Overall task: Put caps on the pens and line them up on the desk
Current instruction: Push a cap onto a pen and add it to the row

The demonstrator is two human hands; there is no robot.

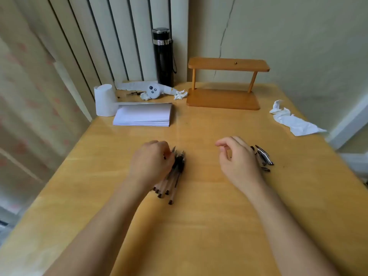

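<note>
A bunch of several uncapped clear-barrelled pens [175,176] with black grips lies on the wooden desk [199,226], tips pointing away from me. My left hand [151,162] rests on the bunch with its fingers curled over the pens near their tips. A small pile of black and clear pen caps [263,157] lies to the right. My right hand [237,156] hovers just left of the caps, fingers loosely curled and apart, with nothing visible in it.
A stack of white paper [143,116] and a paper roll [104,100] sit at the back left, with a black flask [164,56] and a white device [153,90] behind. A small wooden shelf [225,84] stands at the back. Crumpled tissue [292,120] lies at the right.
</note>
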